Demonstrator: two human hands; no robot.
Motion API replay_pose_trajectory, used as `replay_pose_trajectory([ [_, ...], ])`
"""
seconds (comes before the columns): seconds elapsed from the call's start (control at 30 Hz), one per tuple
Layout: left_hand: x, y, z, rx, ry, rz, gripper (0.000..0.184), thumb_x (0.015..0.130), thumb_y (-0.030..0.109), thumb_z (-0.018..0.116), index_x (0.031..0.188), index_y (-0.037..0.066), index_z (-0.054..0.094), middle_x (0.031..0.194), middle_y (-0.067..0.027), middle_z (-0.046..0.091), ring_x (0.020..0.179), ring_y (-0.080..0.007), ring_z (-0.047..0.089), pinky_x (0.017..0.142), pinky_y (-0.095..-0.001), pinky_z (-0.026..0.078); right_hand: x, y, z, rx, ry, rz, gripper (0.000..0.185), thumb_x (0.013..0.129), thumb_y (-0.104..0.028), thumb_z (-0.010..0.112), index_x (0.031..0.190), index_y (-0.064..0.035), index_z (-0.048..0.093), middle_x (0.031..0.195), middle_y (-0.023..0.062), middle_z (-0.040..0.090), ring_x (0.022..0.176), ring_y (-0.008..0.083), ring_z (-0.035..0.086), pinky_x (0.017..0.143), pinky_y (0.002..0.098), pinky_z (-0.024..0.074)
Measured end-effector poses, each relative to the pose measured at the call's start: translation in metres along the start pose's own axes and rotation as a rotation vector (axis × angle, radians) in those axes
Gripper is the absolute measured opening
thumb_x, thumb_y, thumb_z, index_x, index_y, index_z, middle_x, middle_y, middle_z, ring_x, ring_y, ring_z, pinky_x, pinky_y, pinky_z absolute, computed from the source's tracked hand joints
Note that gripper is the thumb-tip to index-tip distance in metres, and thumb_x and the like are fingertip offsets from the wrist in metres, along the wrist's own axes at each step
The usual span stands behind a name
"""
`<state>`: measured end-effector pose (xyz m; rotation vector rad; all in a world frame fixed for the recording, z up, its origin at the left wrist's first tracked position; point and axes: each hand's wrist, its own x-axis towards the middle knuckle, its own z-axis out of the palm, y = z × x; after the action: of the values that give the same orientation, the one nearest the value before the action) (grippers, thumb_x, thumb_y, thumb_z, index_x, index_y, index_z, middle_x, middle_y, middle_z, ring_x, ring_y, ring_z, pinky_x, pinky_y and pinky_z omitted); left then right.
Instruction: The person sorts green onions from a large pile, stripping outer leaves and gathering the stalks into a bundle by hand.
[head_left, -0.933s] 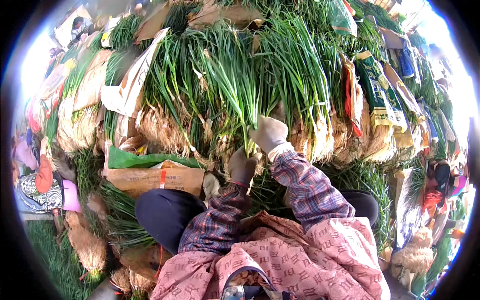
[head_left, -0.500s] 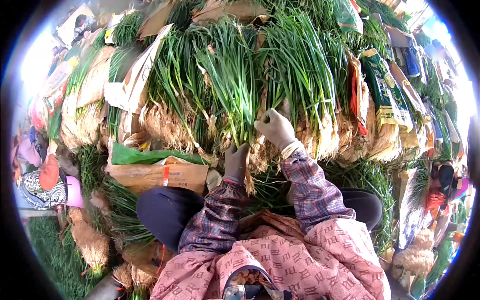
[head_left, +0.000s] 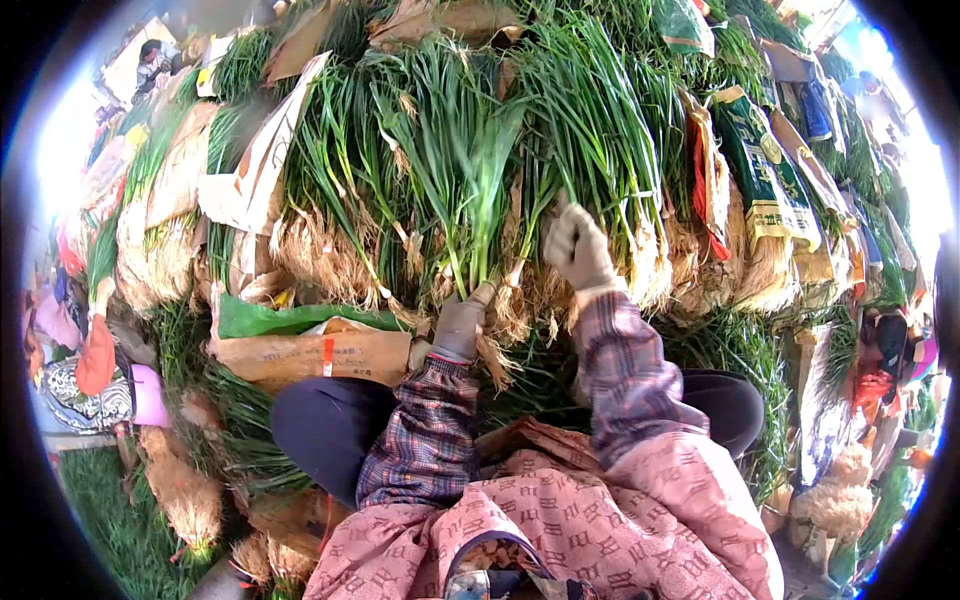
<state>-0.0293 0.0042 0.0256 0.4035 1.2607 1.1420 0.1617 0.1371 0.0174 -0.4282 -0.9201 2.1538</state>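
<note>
My left hand (head_left: 462, 325), in a grey glove, is closed round the lower stems of a small bunch of green onions (head_left: 478, 215); their pale roots hang below it and their leaves point away from me. To its right, my right hand (head_left: 580, 248), also gloved, is raised with its fingers curled, over the edge of another pile of green onions (head_left: 590, 120). Whether anything thin is between its fingers is too small to tell. More onions with bushy roots (head_left: 325, 255) lie just left of the held bunch.
Brown paper and a green sheet (head_left: 265, 318) lie at the left, above my knee (head_left: 330, 430). A green and yellow bag (head_left: 765, 170) stands among onion bundles at the right. A person (head_left: 152, 65) is at the far upper left. Tied bundles (head_left: 185, 490) lie lower left.
My right hand has come off the held stems and moved right, its fingers curling. My left hand has shifted slightly left with the bunch still in it.
</note>
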Motion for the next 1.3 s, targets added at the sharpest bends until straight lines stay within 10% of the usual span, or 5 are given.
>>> replay_pose_trajectory([
  [0.13,0.018,0.008,0.003,0.148,0.069,0.058,0.023,0.085,0.026,0.062,0.08,0.004,0.058,0.06,-0.0004,0.052,0.047,-0.009,0.046,0.043,-0.024,0.036,-0.032,-0.006,0.035,-1.488,-0.315,0.675,0.05,0.092,-0.047,0.046,0.093,0.0007,0.06,0.076,0.0105,0.063,0.063,0.0153,0.058,0.057,0.0306,0.0505],
  [0.33,0.034,0.003,0.012,0.353,0.255,0.311,0.036,0.081,0.035,0.061,0.097,0.002,0.061,0.078,-0.0034,0.058,0.06,-0.0122,0.051,0.054,-0.0252,0.041,0.034,0.02,0.027,-1.577,0.739,0.264,0.047,0.082,-0.04,0.063,0.094,0.0054,0.061,0.082,0.0182,0.066,0.076,0.027,0.065,0.072,0.0346,0.0509],
  [0.53,0.032,-0.001,0.025,0.33,0.016,0.232,0.03,0.083,0.018,0.064,0.107,0.001,0.059,0.091,-0.0075,0.063,0.078,-0.0158,0.058,0.07,-0.0275,0.046,0.033,0.007,0.023,-0.266,0.403,0.284,0.019,0.083,-0.016,0.063,0.096,-0.0016,0.061,0.064,0.0013,0.056,0.045,0.0094,0.047,0.044,0.0223,0.0401],
  [0.9,0.005,0.021,-0.01,-0.333,-0.666,-0.174,0.041,0.086,0.038,0.056,0.111,0.006,0.052,0.073,0.0001,0.049,0.06,-0.0121,0.046,0.059,-0.0325,0.041,-0.005,0.026,0.038,-0.309,0.1,-0.01,0.087,0.083,-0.049,0.061,0.142,-0.0009,0.018,0.139,0.0182,0.036,0.126,0.0278,0.038,0.103,0.0373,0.0329],
  [1.3,-0.014,0.012,0.001,0.296,-0.238,-0.023,0.027,0.085,0.019,0.06,0.102,-0.003,0.062,0.083,-0.0079,0.065,0.066,-0.0173,0.061,0.058,-0.0252,0.049,-0.09,-0.021,0.021,-1.384,0.67,0.259,0.032,0.088,-0.019,0.057,0.113,0.0001,0.059,0.092,0.0119,0.066,0.08,0.0163,0.063,0.072,0.0283,0.0523],
])
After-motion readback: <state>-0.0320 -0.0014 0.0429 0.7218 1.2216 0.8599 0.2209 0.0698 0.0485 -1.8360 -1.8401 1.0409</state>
